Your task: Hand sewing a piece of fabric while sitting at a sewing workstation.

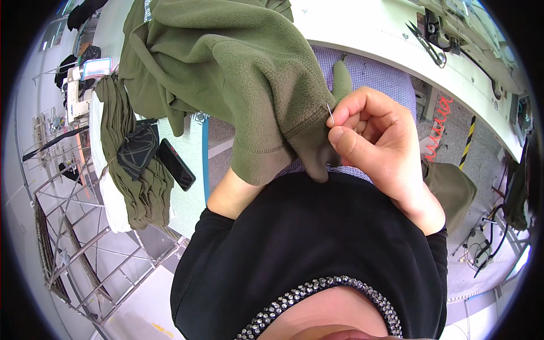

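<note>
1. My right hand [377,139] pinches a thin needle [331,114], thumb against forefinger.
2. Green fleece [243,68] lies beside it, in front of me; likely light, soft, floppy: hold near the seam [305,126].
3. My left hand is hidden by the fleece; I cannot tell its grip.

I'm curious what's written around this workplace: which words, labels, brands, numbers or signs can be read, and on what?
No wording reads clearly enough to quote.
White sewing machine, far left: dark marks, too small to read.
Pale table, beside the green fabric: black-and-white pattern, no readable words.
Yellow-and-black strip, right: stripes, no visible wording.
</note>
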`<state>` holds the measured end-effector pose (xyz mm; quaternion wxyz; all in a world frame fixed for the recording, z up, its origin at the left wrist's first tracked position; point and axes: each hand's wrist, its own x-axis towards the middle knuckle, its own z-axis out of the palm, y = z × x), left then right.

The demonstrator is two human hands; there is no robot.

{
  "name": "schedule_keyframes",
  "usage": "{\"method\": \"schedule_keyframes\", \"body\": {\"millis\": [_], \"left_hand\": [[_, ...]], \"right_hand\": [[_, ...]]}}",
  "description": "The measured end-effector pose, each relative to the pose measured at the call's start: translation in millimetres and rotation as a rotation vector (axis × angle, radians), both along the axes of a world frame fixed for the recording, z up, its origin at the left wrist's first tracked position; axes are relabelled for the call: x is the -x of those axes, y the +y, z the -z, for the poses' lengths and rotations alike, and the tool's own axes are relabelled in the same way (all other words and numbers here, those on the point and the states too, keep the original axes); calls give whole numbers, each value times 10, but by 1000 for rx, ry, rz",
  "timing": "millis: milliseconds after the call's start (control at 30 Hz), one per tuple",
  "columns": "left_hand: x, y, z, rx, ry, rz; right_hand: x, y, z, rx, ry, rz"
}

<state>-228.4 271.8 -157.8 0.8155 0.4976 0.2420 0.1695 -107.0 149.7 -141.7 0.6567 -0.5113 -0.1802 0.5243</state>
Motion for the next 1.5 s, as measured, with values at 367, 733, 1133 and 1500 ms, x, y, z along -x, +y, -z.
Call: {"method": "schedule_keyframes", "body": {"millis": [367, 733, 1133, 1500], "left_hand": [[-2, -38, -19, -127, 20, -31], [-22, -52, -54, -64, -70, -45], [-28, -15, -36, -396, 93, -30], [34, 18, 5, -90, 41, 35]], "right_hand": [[40, 9, 21, -43, 36, 27], [-16, -2, -10, -43, 114, -36], [80, 16, 66, -55, -47, 82], [69, 53, 226, -183, -657, 273]]}}
